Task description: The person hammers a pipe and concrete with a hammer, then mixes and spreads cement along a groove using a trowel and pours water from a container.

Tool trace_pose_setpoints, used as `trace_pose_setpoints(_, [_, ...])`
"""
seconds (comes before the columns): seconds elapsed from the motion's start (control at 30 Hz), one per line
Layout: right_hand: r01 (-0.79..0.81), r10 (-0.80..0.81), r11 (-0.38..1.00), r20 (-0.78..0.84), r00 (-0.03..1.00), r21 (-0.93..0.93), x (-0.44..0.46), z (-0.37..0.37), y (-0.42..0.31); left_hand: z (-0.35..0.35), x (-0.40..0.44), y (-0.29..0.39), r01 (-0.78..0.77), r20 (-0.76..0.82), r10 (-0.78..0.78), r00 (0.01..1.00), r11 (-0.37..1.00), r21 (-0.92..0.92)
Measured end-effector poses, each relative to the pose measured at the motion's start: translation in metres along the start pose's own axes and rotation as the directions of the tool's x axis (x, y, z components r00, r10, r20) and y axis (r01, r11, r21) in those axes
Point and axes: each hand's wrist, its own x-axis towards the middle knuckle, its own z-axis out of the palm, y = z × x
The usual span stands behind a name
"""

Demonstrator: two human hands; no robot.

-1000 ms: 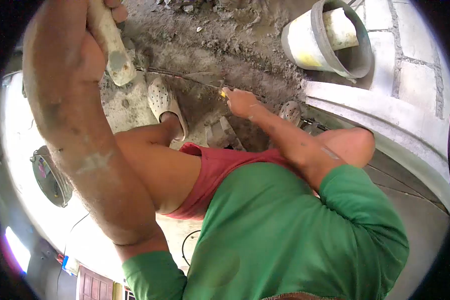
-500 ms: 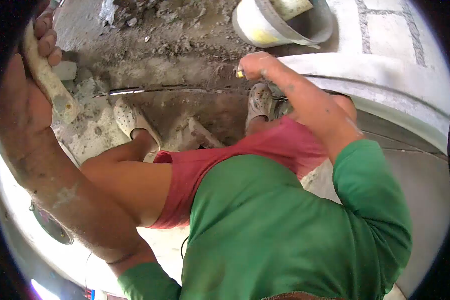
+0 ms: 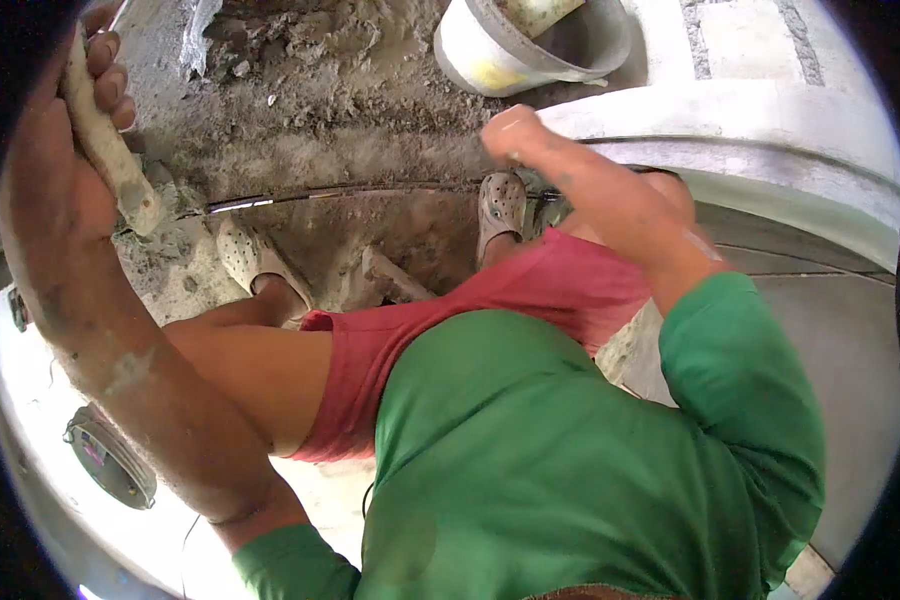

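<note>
At the upper left, my left hand (image 3: 52,140) is closed around a wooden tool handle (image 3: 120,165). The handle is pale and crusted, and its blunt lower end points down toward my foot. The tool's upper part runs out of view beyond my fingers. My right hand (image 3: 515,132) makes a fist above my right shoe (image 3: 501,203), near the end of a white curved ledge (image 3: 710,112). Its fingers face away from me, so whatever it grips is hidden. Grey mortar smears mark both arms.
A dirty white bucket (image 3: 485,62) with a pale piece inside stands ahead. Loose grey rubble (image 3: 315,70) covers the ground. A broken chunk (image 3: 395,278) lies between my shoes. A round dark object with a wire rim (image 3: 115,462) is at the lower left.
The view has shifted slightly, so the bucket appears further left. A small yellow bit seen earlier at my right fist is now hidden. My left hand still grips the tool handle.
</note>
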Motion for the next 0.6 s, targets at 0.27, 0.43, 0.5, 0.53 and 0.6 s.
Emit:
trace_pose_setpoints(0.27, [-0.008,0.008,1.0,0.003,1.0,0.013,-0.013,-0.049,-0.002,-0.022,0.028,-0.017,-0.08,0.069,0.081,0.994,0.996,-0.025])
trace_pose_setpoints(0.43, [0.041,-0.055,0.989,-0.099,0.994,-0.143,-0.008,0.004,-0.005,-0.032,0.05,-0.032,-0.166,0.191,0.158,0.969,0.986,0.031])
trace_pose_setpoints(0.5, [0.039,-0.046,0.993,-0.058,0.997,-0.113,-0.012,0.031,-0.009,-0.043,0.044,-0.042,-0.126,0.126,0.102,0.987,0.971,0.202])
trace_pose_setpoints(0.53, [0.029,-0.031,0.996,-0.029,0.999,-0.085,-0.014,0.041,-0.01,-0.046,0.042,-0.045,-0.109,0.107,0.084,0.991,0.96,0.256])
trace_pose_setpoints(0.6, [-0.006,0.004,0.996,-0.02,1.0,-0.087,-0.002,0.044,-0.012,-0.046,0.048,-0.045,-0.134,0.078,0.12,0.99,0.971,0.2])
